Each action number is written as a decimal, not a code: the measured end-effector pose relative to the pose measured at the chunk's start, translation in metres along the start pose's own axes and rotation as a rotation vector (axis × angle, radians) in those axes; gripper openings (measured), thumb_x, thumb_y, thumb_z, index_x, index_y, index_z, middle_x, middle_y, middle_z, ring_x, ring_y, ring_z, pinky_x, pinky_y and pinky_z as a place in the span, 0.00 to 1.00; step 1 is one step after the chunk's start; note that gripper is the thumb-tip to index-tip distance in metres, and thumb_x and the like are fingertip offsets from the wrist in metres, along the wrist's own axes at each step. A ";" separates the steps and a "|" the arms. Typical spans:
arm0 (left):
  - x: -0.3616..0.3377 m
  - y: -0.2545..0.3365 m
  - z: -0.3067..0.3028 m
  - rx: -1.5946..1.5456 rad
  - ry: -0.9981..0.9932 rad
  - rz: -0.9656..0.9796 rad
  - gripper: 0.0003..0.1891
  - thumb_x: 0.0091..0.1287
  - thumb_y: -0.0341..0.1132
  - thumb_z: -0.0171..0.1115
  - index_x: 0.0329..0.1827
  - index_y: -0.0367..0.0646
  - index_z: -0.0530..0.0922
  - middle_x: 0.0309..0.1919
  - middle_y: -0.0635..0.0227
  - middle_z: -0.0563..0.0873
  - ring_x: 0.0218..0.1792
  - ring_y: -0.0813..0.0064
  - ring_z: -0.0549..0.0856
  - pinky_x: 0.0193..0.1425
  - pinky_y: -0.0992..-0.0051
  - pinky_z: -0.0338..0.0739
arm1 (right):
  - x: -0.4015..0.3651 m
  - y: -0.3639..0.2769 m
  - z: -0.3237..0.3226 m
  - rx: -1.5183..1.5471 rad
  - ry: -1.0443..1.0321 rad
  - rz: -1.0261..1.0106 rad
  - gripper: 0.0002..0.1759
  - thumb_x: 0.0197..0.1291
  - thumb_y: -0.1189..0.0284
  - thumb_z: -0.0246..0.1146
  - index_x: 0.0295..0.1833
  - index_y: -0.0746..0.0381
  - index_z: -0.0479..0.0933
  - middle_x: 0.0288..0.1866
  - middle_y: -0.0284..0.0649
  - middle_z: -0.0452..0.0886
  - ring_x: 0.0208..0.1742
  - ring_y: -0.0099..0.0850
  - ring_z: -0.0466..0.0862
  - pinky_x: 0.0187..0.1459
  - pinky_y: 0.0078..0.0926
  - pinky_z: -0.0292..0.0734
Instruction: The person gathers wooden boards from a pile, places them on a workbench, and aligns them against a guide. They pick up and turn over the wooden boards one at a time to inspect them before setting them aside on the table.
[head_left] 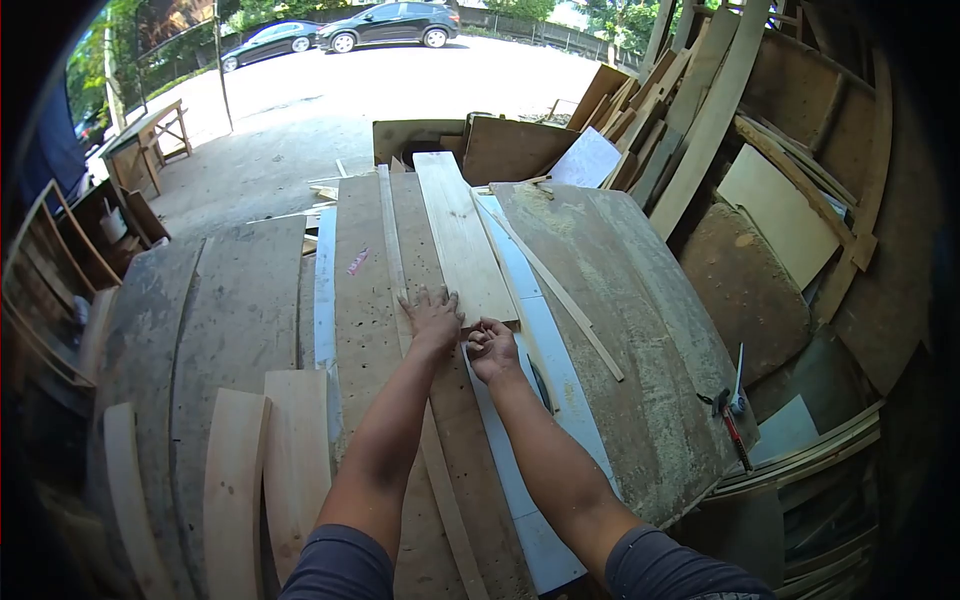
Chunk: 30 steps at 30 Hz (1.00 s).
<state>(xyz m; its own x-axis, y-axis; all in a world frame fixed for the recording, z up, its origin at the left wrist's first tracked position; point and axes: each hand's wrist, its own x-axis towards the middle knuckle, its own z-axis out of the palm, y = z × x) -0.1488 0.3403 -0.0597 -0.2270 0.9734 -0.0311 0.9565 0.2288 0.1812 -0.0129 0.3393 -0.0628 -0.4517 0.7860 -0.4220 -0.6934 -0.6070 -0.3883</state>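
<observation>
A pale wooden plank [462, 230] lies lengthwise on the worn workbench, its near end between my two hands. My left hand [432, 318] rests flat with fingers spread, touching the plank's left edge near that end and reaching over a long thin wood strip [391, 240]. At the plank's near right corner is my right hand [492, 350], palm turned up and fingers curled in; what they hold, if anything, is hidden. Beneath and to the right of the plank runs a light blue strip [560, 365] of the bench surface. A narrow batten [565, 300] lies diagonally at the right.
Curved boards [235, 480] stand at the near left. A red-handled hammer [733, 430] lies at the bench's right edge. Lumber and panels [690, 130] lean at the back right. A wooden table [150, 140] stands far left, with parked cars [390, 25] beyond.
</observation>
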 end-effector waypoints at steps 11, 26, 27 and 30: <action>0.006 0.038 -0.003 0.055 0.006 0.119 0.31 0.69 0.53 0.50 0.75 0.58 0.63 0.79 0.67 0.56 0.79 0.51 0.46 0.72 0.28 0.33 | -0.027 -0.017 0.056 -0.396 0.119 -0.249 0.26 0.62 0.74 0.57 0.66 0.65 0.64 0.39 0.39 0.81 0.23 0.27 0.78 0.22 0.21 0.71; 0.047 0.096 -0.033 -0.331 -0.069 -0.267 0.50 0.50 0.65 0.67 0.75 0.50 0.62 0.78 0.54 0.51 0.77 0.43 0.48 0.73 0.45 0.59 | -0.399 -0.015 -0.080 -0.844 0.031 -0.054 0.22 0.69 0.71 0.57 0.66 0.65 0.69 0.44 0.37 0.81 0.26 0.19 0.77 0.23 0.15 0.72; 0.043 0.111 -0.034 -0.185 -0.081 -0.333 0.50 0.51 0.64 0.67 0.76 0.51 0.60 0.79 0.53 0.49 0.77 0.42 0.47 0.73 0.44 0.57 | -0.409 -0.014 -0.085 -0.836 0.044 -0.078 0.22 0.69 0.71 0.57 0.66 0.65 0.69 0.44 0.37 0.81 0.26 0.19 0.77 0.23 0.15 0.72; 0.044 0.126 -0.020 -0.150 0.013 -0.396 0.50 0.50 0.63 0.68 0.76 0.53 0.60 0.78 0.54 0.49 0.77 0.39 0.43 0.71 0.38 0.55 | -0.434 -0.015 -0.100 -0.869 0.197 -0.112 0.18 0.69 0.74 0.56 0.62 0.66 0.72 0.38 0.34 0.80 0.21 0.16 0.72 0.18 0.11 0.66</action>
<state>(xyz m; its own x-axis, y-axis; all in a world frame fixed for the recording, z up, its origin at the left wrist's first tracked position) -0.0416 0.4117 -0.0191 -0.5752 0.8099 -0.1150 0.7574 0.5804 0.2992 0.2495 -0.0046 0.0438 -0.2473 0.8601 -0.4462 -0.0223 -0.4655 -0.8848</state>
